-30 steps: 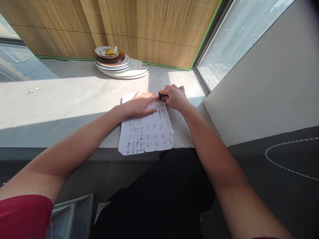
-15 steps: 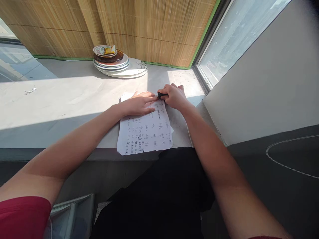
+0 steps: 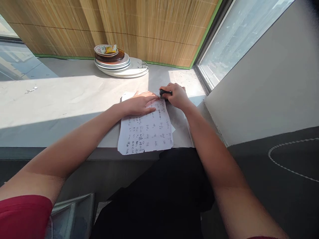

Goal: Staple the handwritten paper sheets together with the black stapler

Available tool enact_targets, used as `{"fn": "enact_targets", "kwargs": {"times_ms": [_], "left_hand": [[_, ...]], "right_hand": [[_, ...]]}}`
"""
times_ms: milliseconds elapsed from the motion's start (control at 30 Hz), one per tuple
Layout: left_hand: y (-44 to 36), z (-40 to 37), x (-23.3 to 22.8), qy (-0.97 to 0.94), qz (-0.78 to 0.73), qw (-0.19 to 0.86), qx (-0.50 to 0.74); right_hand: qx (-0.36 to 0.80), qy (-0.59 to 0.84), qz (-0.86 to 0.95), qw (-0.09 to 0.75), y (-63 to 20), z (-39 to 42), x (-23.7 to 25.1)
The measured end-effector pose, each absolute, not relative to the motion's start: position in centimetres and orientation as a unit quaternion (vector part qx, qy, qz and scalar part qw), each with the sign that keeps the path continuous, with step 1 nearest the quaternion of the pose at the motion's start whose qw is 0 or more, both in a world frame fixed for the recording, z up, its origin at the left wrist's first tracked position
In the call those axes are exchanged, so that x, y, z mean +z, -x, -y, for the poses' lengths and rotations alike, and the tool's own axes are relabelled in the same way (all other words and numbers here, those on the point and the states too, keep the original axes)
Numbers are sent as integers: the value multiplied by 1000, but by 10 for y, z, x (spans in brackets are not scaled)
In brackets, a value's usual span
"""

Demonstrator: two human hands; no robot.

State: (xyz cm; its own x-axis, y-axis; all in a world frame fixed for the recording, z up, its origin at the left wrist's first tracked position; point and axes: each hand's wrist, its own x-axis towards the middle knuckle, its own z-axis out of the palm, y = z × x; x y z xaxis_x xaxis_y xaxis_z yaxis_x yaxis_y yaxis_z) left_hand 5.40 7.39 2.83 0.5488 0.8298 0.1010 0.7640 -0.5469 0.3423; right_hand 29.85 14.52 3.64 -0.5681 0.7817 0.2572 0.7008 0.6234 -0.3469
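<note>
We see our left hand [image 3: 139, 104] lying flat, palm down and fingers loosely spread, on the upper part of a sheet of paper [image 3: 147, 131] covered in rows of dark handwriting. The paper rests on the grey surface [image 3: 62, 99] in front of us, its near edge reaching just past the front lip of the surface, and a corner of another sheet peeks out from beneath it on the right side. Our right hand [image 3: 175, 96] sits at the top right corner of the paper, fingers curled tight around a black pen [image 3: 165, 93]; the pen lies nearly level, its tip pointing left toward the fingertips of our left hand, and the two hands almost touch there. We cannot tell whether the tip meets the paper. Farther back on the surface, well apart from the paper, stands a stack of plates [image 3: 117, 64], with a small dish on top holding something yellow. Behind it hangs a bamboo blind [image 3: 149, 30] edged in green, and a window [image 3: 236, 36] runs along the right. Sunlight falls across the far half of the surface, while the near strip lies in shade.
</note>
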Motion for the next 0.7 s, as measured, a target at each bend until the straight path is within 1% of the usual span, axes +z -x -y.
{"fn": "enact_targets", "kwargs": {"times_ms": [233, 467, 700], "left_hand": [[-56, -74, 29, -865, -466, 132, 133], [-58, -68, 39, -871, -470, 119, 81], [-54, -72, 32, -877, -467, 103, 55]], "right_hand": [[75, 417, 878, 223, -303, -143, 31], [63, 451, 855, 249, -318, -156, 26], [64, 463, 854, 229, -328, -149, 35]]}}
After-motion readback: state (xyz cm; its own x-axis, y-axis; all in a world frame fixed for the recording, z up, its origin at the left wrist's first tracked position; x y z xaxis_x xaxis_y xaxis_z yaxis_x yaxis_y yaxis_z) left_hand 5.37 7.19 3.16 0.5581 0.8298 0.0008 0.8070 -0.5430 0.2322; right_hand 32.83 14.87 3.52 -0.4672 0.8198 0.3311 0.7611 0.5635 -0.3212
